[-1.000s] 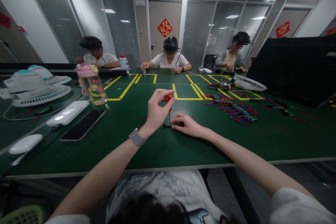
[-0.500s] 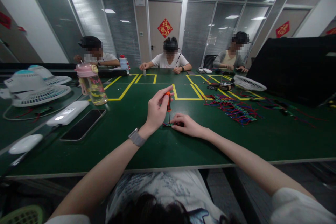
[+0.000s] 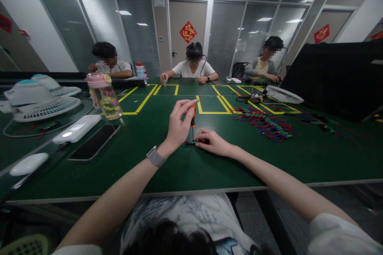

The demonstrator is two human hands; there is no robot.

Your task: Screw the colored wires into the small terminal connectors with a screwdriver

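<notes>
Two hands at work, one tool, one part. Left hand (image 3: 178, 125), watch (image 3: 156, 156) on the wrist, pinches the orange handle of one small screwdriver (image 3: 193, 116) between thumb and fingertips. Screwdriver's long axis is near vertical: handle up, thin shaft pointing straight down, tip on one small board (image 3: 191, 142). The board lies flat on the green table (image 3: 185, 167), centre of the near half, long axis roughly left-right. Right hand (image 3: 214, 142) lies low on the table, fingertips closed on the board's right end and pinning it down.

Count of the rest:
- one pile of similar boards with red and blue wires (image 3: 265, 123), right of the hands, well apart
- three white fans: two (image 3: 38, 101) far left, one (image 3: 284, 95) far right
- one pink-capped bottle (image 3: 104, 95), upright, left
- one dark phone (image 3: 95, 142), flat, just beside one white power bank (image 3: 77, 128)
- three other people (image 3: 194, 67) seated along the far edge, hands on the table
</notes>
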